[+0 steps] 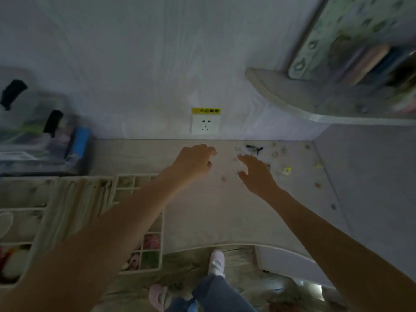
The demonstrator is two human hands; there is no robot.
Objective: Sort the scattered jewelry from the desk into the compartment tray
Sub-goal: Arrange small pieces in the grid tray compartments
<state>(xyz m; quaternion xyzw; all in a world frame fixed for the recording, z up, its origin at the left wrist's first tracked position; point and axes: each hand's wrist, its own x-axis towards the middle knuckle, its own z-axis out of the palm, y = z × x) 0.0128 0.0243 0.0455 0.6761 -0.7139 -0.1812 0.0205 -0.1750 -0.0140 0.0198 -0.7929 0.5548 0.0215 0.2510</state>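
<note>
Small jewelry pieces lie scattered over the far right of the pale desk (225, 210): a black piece (254, 149) near the wall, a yellow piece (287, 170), and a small round piece (223, 178) between my hands. My left hand (194, 162) reaches over the desk with its fingers curled; blur hides whether it holds anything. My right hand (256, 172) stretches toward the black piece, fingers extended. A white compartment tray (162, 221) stands at the left under my left forearm, with pink and green items in its near cells.
A clear storage box (40, 140) with black latches stands at the back left. A wall socket (204, 123) sits above the desk's rear edge. A shelf (315, 102) overhangs the right side. Below the desk's front edge are my feet in pink slippers (216, 262).
</note>
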